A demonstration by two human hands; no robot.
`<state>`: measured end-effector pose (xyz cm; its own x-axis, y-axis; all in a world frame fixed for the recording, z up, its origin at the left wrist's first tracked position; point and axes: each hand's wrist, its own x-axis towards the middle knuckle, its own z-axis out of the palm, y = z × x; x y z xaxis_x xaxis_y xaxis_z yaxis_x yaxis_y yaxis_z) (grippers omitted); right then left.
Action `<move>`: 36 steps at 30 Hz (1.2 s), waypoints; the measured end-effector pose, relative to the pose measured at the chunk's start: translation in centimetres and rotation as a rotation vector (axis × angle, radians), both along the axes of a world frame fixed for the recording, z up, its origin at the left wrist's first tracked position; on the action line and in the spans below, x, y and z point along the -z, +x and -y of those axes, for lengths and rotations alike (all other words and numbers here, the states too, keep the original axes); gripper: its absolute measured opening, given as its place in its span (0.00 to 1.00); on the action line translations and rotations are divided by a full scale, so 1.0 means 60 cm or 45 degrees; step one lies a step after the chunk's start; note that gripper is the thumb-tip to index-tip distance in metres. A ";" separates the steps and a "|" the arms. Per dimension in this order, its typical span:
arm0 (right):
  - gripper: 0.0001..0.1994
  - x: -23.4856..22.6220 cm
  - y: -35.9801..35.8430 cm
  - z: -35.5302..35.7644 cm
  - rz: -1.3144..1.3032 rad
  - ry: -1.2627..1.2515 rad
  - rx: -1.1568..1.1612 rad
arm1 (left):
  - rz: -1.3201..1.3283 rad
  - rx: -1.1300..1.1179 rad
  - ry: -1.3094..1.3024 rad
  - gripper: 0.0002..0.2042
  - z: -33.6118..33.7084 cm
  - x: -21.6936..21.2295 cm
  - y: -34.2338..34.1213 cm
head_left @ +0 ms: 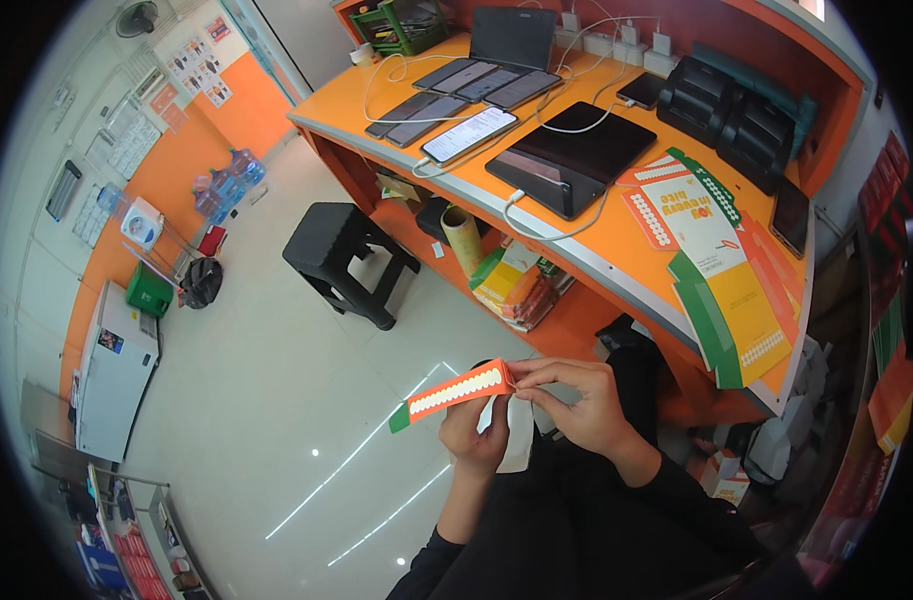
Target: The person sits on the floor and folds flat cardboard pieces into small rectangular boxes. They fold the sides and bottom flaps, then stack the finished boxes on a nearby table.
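A flat cardboard carton piece (455, 391), orange with a green tip and a white dotted strip, is held edge-on in front of me. My left hand (474, 428) grips it from below, with a pale sheet partly hidden behind that hand. My right hand (577, 395) pinches its right end with thumb and fingers. Both forearms wear dark sleeves and come up from the lower edge.
An orange counter (632, 250) to my right carries flat unfolded cartons (722, 265), a tablet (572, 155), several phones (467, 135) on charging cables and black printers (732, 100). A black stool (342, 250) stands on the pale tiled floor. Stacked cartons (517, 285) sit under the counter.
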<state>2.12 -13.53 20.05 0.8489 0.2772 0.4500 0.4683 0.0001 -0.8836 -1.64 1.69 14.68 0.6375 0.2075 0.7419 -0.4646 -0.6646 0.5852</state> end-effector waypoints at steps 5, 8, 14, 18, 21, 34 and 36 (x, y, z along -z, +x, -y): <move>0.06 0.000 0.000 -0.006 0.080 -0.013 0.038 | 0.064 0.000 -0.015 0.13 0.007 0.000 0.003; 0.06 0.004 0.005 -0.007 0.094 -0.037 0.071 | -0.055 0.027 -0.043 0.13 0.012 0.005 0.005; 0.12 0.014 0.025 0.006 0.144 -0.166 0.127 | -0.387 0.491 -0.481 0.13 0.027 0.007 -0.001; 0.18 0.036 0.030 0.013 0.013 -0.069 0.123 | -0.443 0.377 -0.358 0.24 -0.008 0.023 -0.004; 0.16 0.060 0.033 0.031 -0.191 0.094 0.005 | -0.393 -0.161 -0.580 0.26 -0.021 0.032 -0.005; 0.07 0.064 -0.015 0.008 -0.135 0.241 0.072 | -0.185 -0.051 0.063 0.15 -0.008 0.026 -0.003; 0.06 0.067 -0.015 -0.007 -0.623 0.538 -0.233 | -0.107 -0.013 0.071 0.17 -0.002 0.023 -0.002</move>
